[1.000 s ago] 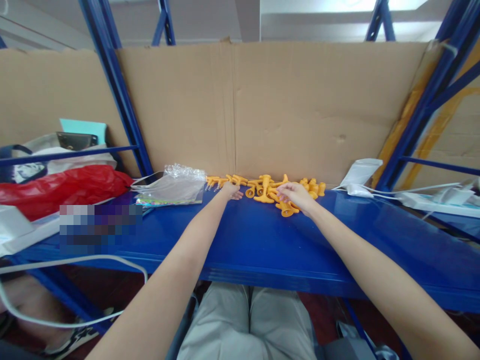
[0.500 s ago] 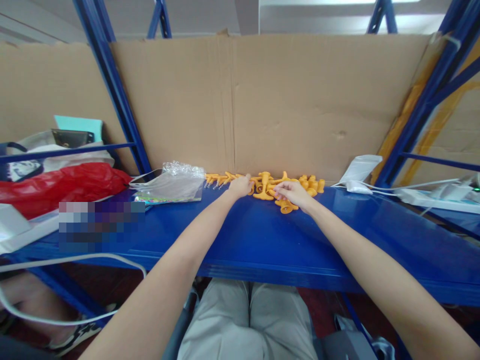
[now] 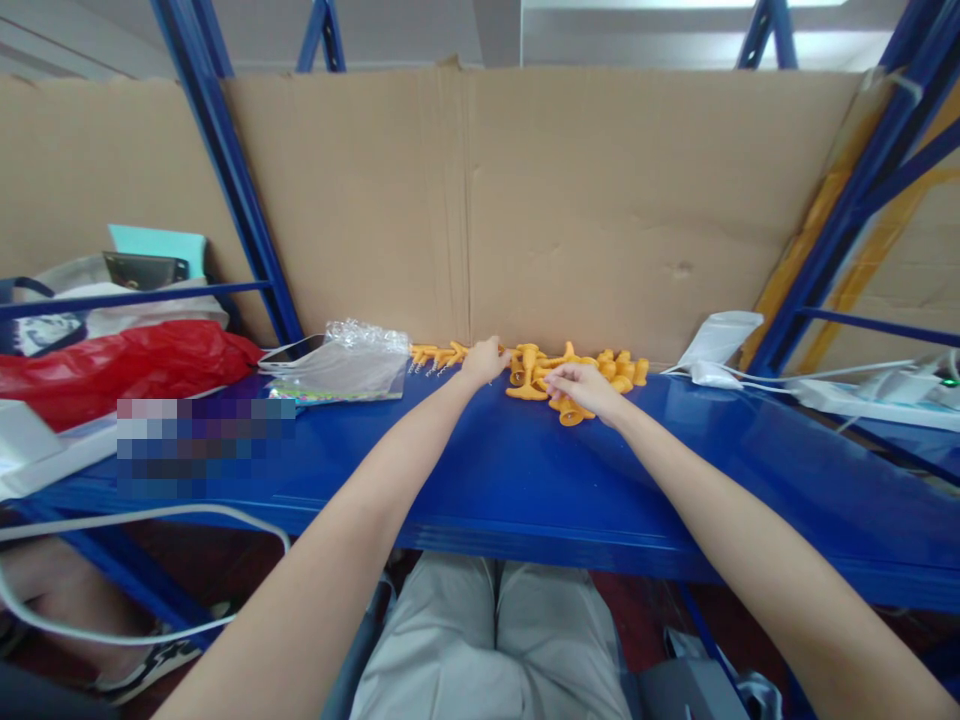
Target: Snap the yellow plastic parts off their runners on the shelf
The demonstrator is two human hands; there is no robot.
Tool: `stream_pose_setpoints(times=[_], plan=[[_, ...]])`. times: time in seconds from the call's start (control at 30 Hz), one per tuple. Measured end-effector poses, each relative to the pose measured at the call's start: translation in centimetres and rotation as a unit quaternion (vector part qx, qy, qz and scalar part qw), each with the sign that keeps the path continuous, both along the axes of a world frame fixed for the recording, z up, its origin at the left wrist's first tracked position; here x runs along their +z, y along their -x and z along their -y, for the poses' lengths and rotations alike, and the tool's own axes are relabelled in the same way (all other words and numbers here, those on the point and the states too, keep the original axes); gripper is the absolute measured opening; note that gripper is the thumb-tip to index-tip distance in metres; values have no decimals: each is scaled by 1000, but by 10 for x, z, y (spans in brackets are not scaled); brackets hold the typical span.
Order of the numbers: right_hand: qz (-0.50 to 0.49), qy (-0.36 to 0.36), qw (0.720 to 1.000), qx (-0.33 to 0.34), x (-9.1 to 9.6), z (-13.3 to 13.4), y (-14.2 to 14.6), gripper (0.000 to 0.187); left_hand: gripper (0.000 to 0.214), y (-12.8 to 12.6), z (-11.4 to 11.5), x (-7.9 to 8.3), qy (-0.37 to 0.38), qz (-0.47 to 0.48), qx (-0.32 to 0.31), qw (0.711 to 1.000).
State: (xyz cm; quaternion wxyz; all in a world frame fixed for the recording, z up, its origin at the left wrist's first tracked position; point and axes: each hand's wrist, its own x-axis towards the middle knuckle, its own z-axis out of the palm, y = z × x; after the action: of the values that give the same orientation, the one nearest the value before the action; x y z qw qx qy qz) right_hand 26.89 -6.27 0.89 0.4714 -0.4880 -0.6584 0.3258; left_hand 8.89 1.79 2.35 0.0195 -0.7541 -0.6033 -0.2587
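My left hand (image 3: 484, 362) is at the back of the blue table, fingers closed around a yellow-handled corkscrew, mostly covered by the hand. Left of it, several more yellow corkscrews (image 3: 439, 357) lie in a row with their metal spirals toward me. My right hand (image 3: 581, 388) is closed in a pinch over a pile of yellow plastic parts; what its fingertips hold, if anything, is hidden. Between the hands lies a yellow T-shaped piece (image 3: 528, 375). A yellow piece with a round, bell-like end (image 3: 571, 412) lies just below my right fingers, and more yellow pieces (image 3: 624, 368) are heaped to the right.
Behind the blue table (image 3: 480, 480) stands a cardboard sheet (image 3: 585, 210). Clear plastic bags (image 3: 352, 365) lie on the left, beyond them a red plastic bag (image 3: 135, 365). White packaging (image 3: 716, 345) and a power strip (image 3: 877, 398) with cables are on the right.
My left hand has moved up slightly toward the cardboard, and a metal spiral shows below it. The right hand has stayed nearly where it was.
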Motion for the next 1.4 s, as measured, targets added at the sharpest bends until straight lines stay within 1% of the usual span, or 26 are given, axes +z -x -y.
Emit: stream_pose_setpoints(times=[0.07,0.13,0.23,0.33,0.43,0.57,0.67,0.73,0.8,0.9,1.0,1.1,1.2,1.23,1.3,1.4], plan=[[5,-4,1000,6,-2,-2,-1,22,32,4,0,11,-20,57,46,997],[10,-7,1000,13,-3,-3,-1,22,34,9,0,23,-38,102,78,991],[15,-12,1000,19,-5,-5,-1,21,35,17,5,39,-79,126,90,985],[16,-16,1000,18,-5,-5,-1,18,34,21,17,51,-119,118,76,983],[7,-17,1000,10,-5,-4,0,19,32,18,33,60,-149,107,50,982],[-24,-2,999,22,-2,0,6,34,30,6,59,64,-180,96,-19,979],[-79,37,994,65,3,6,14,49,31,-5,79,59,-184,70,-79,977],[-116,67,986,94,8,12,20,57,31,-11,91,50,-177,37,-118,976],[-151,81,980,104,13,18,25,58,29,-16,98,39,-173,-5,-164,971],[-185,90,975,89,18,27,31,53,25,-19,100,18,-171,-55,-233,956],[-195,123,970,76,18,29,34,45,25,-19,94,0,-152,-71,-274,947],[-214,139,966,48,12,23,34,32,26,-16,85,-12,-139,-65,-325,933],[-225,132,965,19,7,17,30,23,35,-10,78,-17,-139,-41,-379,914],[-227,128,965,13,6,15,28,21,36,-8,75,-18,-137,-32,-383,913],[-234,129,964,6,6,14,24,18,33,-4,70,-19,-133,-18,-361,923],[-259,139,956,6,7,13,18,17,26,3,59,-22,-114,-15,-287,951]])
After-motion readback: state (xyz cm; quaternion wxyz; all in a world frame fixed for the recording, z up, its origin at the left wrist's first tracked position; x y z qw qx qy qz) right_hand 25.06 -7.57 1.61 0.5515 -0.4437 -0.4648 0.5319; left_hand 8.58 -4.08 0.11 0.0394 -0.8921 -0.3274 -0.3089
